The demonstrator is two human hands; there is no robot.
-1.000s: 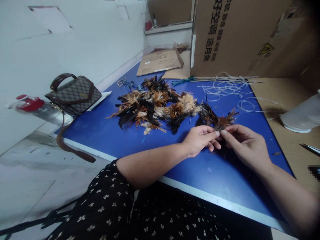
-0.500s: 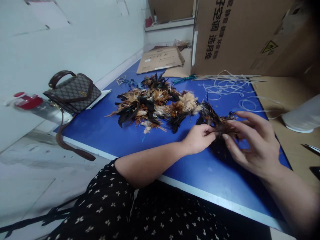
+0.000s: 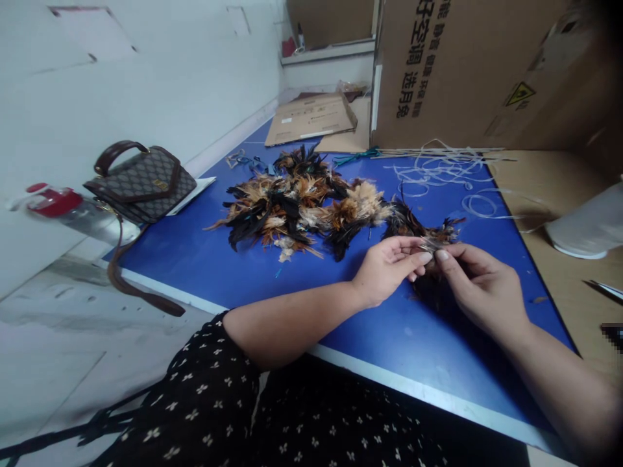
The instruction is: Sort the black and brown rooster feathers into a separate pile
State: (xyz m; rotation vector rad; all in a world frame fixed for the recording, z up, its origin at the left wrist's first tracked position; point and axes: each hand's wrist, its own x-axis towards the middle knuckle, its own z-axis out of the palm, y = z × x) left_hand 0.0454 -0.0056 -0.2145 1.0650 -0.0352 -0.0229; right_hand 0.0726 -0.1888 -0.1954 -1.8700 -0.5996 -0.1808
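Observation:
Over the right part of the blue table, my left hand pinches a small tuft of brown and dark feathers between thumb and fingers. Thumb and index finger of my right hand close on the same feathers from the other side, so the two hands nearly meet. Dark feathers lie on the table just behind my fingers, and more show beneath them, partly hidden. To the left spreads a large pile of black, brown and cream feathers.
Behind my hands lies a tangle of clear plastic strands. A big cardboard box stands at the back right, a white roll at the right. A handbag and a red-capped bottle sit at the left; scissors lie far right.
My right hand's spread fingers have come together on the feathers, moving slightly left and down. My left thumb has shifted right along the tuft; its quill ends now show between my hands.

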